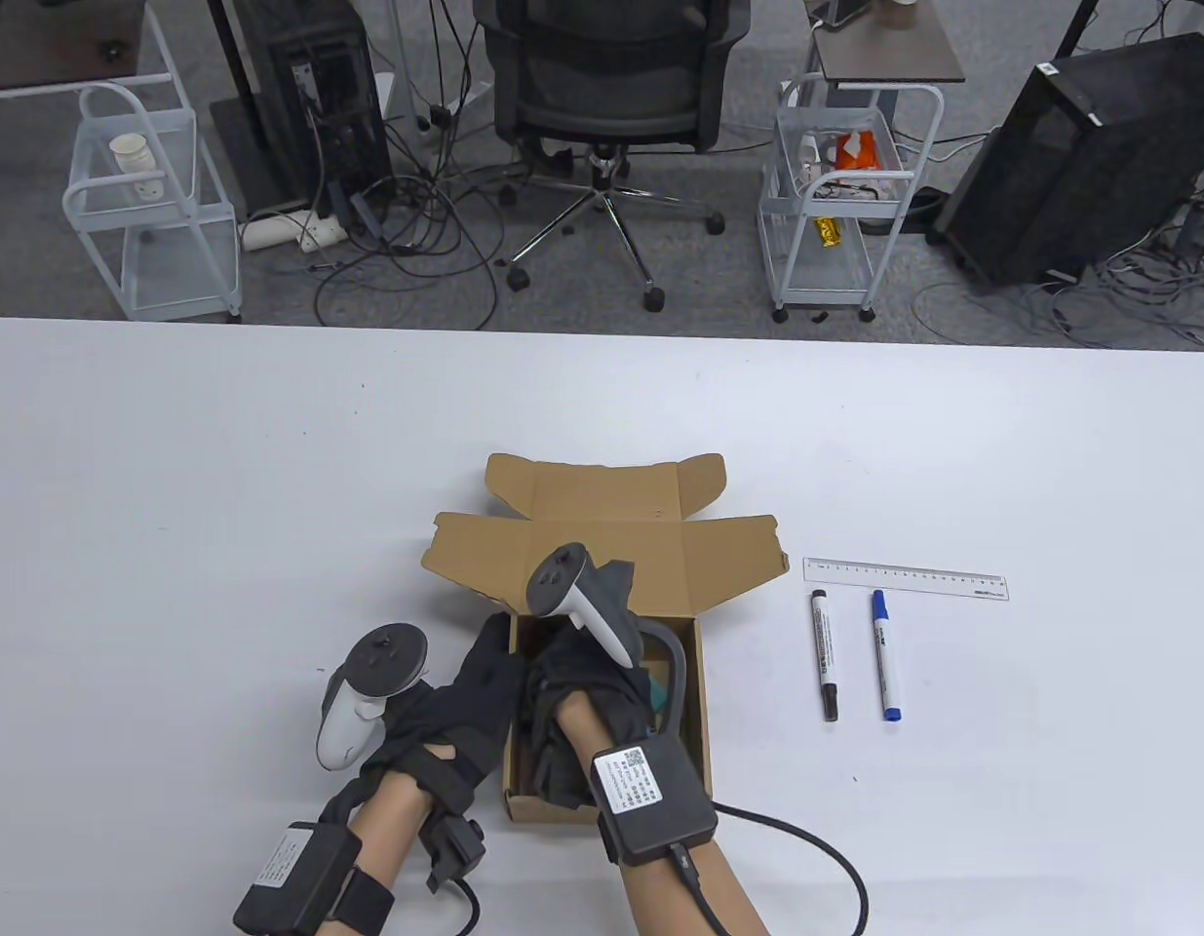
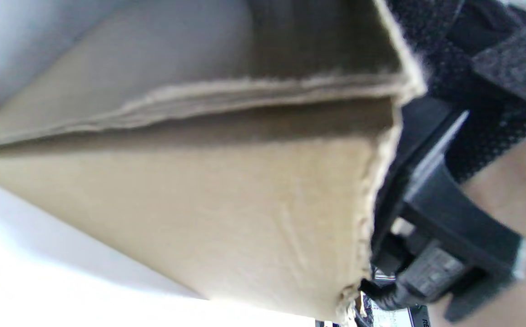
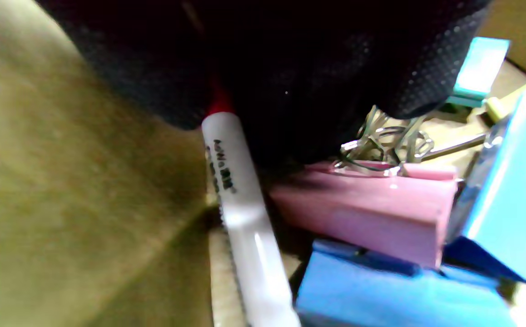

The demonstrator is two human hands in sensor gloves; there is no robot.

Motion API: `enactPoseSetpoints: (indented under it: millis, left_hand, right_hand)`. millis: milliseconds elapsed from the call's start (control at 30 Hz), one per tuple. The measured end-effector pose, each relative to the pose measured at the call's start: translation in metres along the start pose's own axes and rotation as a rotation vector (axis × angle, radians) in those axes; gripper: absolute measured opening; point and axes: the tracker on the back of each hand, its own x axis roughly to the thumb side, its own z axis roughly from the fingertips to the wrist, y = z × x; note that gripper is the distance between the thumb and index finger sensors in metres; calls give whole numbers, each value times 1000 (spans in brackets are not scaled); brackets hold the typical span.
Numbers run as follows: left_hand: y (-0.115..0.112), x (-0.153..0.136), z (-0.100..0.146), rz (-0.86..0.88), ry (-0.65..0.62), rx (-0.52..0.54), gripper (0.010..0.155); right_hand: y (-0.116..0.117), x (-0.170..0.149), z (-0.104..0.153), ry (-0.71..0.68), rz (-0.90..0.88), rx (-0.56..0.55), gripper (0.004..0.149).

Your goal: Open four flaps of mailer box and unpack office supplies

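Observation:
The brown mailer box (image 1: pixel 602 546) sits near the table's front with its flaps folded open. My left hand (image 1: pixel 480 682) holds the box's left wall, and that wall fills the left wrist view (image 2: pixel 245 218). My right hand (image 1: pixel 572 682) reaches down inside the box. In the right wrist view its gloved fingers (image 3: pixel 290 68) close over the red end of a white red-capped marker (image 3: pixel 240 204) lying along the box wall. Beside the marker lie a pink binder clip (image 3: pixel 372 204) and blue binder clips (image 3: pixel 381 290).
To the right of the box, on the white table, lie a clear ruler (image 1: pixel 904 577), a black marker (image 1: pixel 824 655) and a blue marker (image 1: pixel 885 655). A cable (image 1: pixel 816 848) trails from my right wrist. Chair and carts stand beyond the far edge.

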Motion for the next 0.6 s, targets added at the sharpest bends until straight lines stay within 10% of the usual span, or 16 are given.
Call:
enactPoseSetpoints:
  millis: [600]
  left_hand:
    - [0,0,-1,-4,-3,8,80]
  right_hand:
    - [-36,-2,33,-83,13,-89,45]
